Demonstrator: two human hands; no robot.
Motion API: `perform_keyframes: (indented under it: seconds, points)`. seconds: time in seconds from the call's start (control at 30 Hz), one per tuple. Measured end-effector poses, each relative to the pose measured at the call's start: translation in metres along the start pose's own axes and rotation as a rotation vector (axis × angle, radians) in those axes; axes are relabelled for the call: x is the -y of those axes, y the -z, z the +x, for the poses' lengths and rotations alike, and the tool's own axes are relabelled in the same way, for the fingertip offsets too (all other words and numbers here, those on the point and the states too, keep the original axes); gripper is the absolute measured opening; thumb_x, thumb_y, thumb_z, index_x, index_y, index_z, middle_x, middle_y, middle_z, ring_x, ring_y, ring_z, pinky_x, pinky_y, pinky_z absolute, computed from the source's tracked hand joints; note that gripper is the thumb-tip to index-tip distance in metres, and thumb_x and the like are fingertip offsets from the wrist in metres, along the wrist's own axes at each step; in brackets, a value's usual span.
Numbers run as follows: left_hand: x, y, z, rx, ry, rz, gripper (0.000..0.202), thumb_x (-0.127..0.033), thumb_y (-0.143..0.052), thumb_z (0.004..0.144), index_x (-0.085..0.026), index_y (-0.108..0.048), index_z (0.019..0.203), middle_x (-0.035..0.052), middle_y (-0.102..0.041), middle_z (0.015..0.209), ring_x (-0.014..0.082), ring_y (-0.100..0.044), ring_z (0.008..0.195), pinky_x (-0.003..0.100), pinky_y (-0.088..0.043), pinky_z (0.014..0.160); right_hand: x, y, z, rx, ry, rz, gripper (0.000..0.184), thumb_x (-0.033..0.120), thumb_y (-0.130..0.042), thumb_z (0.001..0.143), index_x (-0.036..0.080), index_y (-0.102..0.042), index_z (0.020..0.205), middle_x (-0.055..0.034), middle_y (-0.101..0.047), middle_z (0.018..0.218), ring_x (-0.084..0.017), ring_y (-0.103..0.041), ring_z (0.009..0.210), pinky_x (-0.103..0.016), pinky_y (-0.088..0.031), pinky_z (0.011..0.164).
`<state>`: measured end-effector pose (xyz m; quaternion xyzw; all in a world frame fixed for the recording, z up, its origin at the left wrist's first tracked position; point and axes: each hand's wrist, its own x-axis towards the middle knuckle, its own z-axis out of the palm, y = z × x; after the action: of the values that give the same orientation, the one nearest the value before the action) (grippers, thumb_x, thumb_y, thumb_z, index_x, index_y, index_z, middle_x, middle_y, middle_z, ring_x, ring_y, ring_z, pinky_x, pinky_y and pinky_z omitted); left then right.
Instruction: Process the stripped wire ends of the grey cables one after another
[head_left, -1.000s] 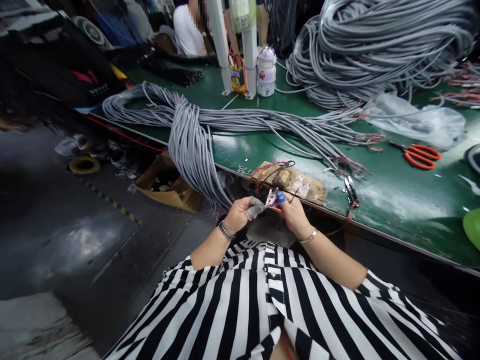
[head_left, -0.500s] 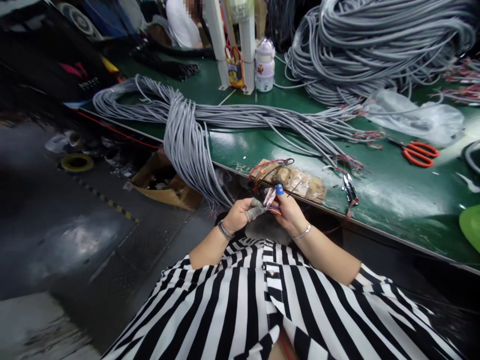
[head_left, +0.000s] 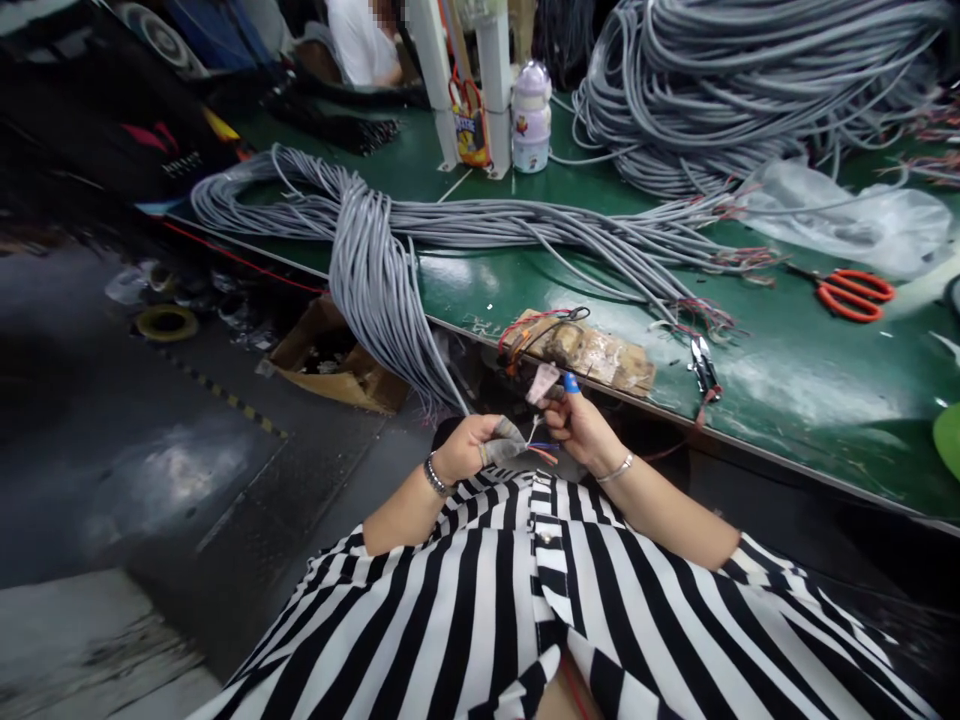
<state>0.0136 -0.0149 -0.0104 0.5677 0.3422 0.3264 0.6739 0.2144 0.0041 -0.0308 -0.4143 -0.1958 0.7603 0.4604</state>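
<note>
Nearest is a striped shirt [head_left: 465, 600]. Above it, the left hand [head_left: 469, 448], grey coverings on its fingers, pinches coloured wires [head_left: 543, 456], whose blue and orange ends point toward the right hand [head_left: 589, 432]. That hand, blue-tipped at the thumb, is curled with a pale pinkish piece [head_left: 543, 383] at its fingertips. Just beyond, a wooden block [head_left: 619, 362] lies at the edge of the green tabletop [head_left: 795, 400], nippers [head_left: 703, 368] to its right. Farther back come a grey cable bundle [head_left: 375, 235], orange-handled scissors [head_left: 853, 295], a lilac bottle [head_left: 531, 118] and a large cable coil [head_left: 750, 95].
</note>
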Motion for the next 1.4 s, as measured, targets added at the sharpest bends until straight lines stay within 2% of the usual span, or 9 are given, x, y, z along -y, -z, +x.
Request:
perform_keyframes:
  seconds: [0.13,0.33,0.5,0.67,0.87,1.07,1.13,1.23,1.4]
  points:
    - [0.003,0.001,-0.016,-0.08,-0.029,-0.006,0.037,-0.044,-0.081,0.069,-0.01,-0.069,0.074,0.0044,-0.066,0.065,0.0107,-0.057,0.058,0.021,-0.046,0.058,-0.001,0.006,-0.004,0.038,-0.028,-0.091,0.062,0.076,-0.065,0.067,0.014,-0.057,0.07,0.0066,-0.037,0.052,-0.002,-0.013,0.042,-0.017,-0.005,0.036]
    - [0.004,0.009,-0.014,-0.201,-0.094,0.048,0.037,-0.044,-0.082,0.068,-0.011,-0.071,0.078,0.0031,-0.066,0.066,0.0084,-0.053,0.054,0.02,-0.045,0.055,0.005,0.001,-0.009,0.149,-0.006,-0.154,0.058,0.072,-0.062,0.073,0.014,-0.058,0.076,0.001,-0.054,0.066,-0.001,-0.016,0.041,-0.018,-0.005,0.036]
    - [-0.009,0.009,0.006,-0.2,-0.146,0.113,0.037,-0.046,-0.078,0.072,-0.011,-0.07,0.078,0.0014,-0.064,0.064,0.0073,-0.051,0.054,0.019,-0.043,0.055,0.021,-0.01,-0.009,0.164,0.034,-0.176,0.057,0.071,-0.066,0.069,0.016,-0.058,0.081,0.0012,-0.056,0.069,-0.002,-0.02,0.042,-0.018,-0.004,0.038]
    - [-0.005,0.011,0.028,-0.208,-0.117,0.065,0.043,-0.051,-0.079,0.068,-0.011,-0.068,0.078,-0.001,-0.059,0.059,0.0058,-0.047,0.048,0.018,-0.037,0.047,0.023,-0.016,-0.006,0.097,0.121,-0.213,0.054,0.064,-0.076,0.064,0.018,-0.048,0.067,0.0094,-0.031,0.049,-0.003,-0.019,0.041,-0.017,-0.008,0.038]
    - [0.008,0.014,0.037,-0.162,-0.075,0.038,0.046,-0.053,-0.08,0.066,-0.011,-0.067,0.079,-0.0015,-0.058,0.058,0.0056,-0.046,0.047,0.018,-0.036,0.047,0.016,-0.017,0.001,0.092,0.093,-0.111,0.056,0.067,-0.076,0.062,0.017,-0.052,0.07,0.0076,-0.036,0.05,-0.003,-0.02,0.043,-0.018,-0.005,0.039]
    - [0.006,0.007,0.04,-0.113,-0.048,0.068,0.044,-0.051,-0.079,0.068,-0.011,-0.063,0.074,-0.003,-0.054,0.057,0.0051,-0.043,0.048,0.018,-0.035,0.048,0.01,-0.019,0.006,0.084,0.195,-0.045,0.054,0.065,-0.076,0.065,0.017,-0.051,0.062,0.0091,-0.03,0.043,-0.003,-0.02,0.039,-0.02,-0.012,0.038]
    - [0.005,0.004,0.041,-0.111,-0.06,0.067,0.043,-0.05,-0.079,0.068,-0.011,-0.062,0.073,-0.0035,-0.052,0.057,0.0049,-0.042,0.049,0.018,-0.035,0.048,0.009,-0.02,0.005,0.054,0.187,-0.035,0.055,0.065,-0.077,0.063,0.017,-0.051,0.062,0.008,-0.033,0.044,-0.003,-0.023,0.04,-0.02,-0.012,0.038]
    - [0.003,0.002,0.039,-0.119,-0.068,0.054,0.045,-0.052,-0.079,0.068,-0.011,-0.063,0.073,-0.0031,-0.053,0.058,0.0047,-0.042,0.048,0.018,-0.034,0.047,0.008,-0.02,0.003,0.019,0.108,-0.022,0.056,0.068,-0.074,0.063,0.016,-0.056,0.07,0.0033,-0.048,0.053,-0.004,-0.027,0.041,-0.02,-0.007,0.038]
    - [0.003,0.001,0.019,-0.139,-0.038,0.058,0.046,-0.054,-0.079,0.067,-0.01,-0.066,0.076,-0.0016,-0.056,0.057,0.0051,-0.043,0.046,0.018,-0.034,0.045,0.006,-0.009,-0.004,0.014,0.002,-0.016,0.055,0.07,-0.068,0.068,0.016,-0.059,0.075,-0.0029,-0.06,0.068,-0.004,-0.027,0.043,-0.02,-0.003,0.038]
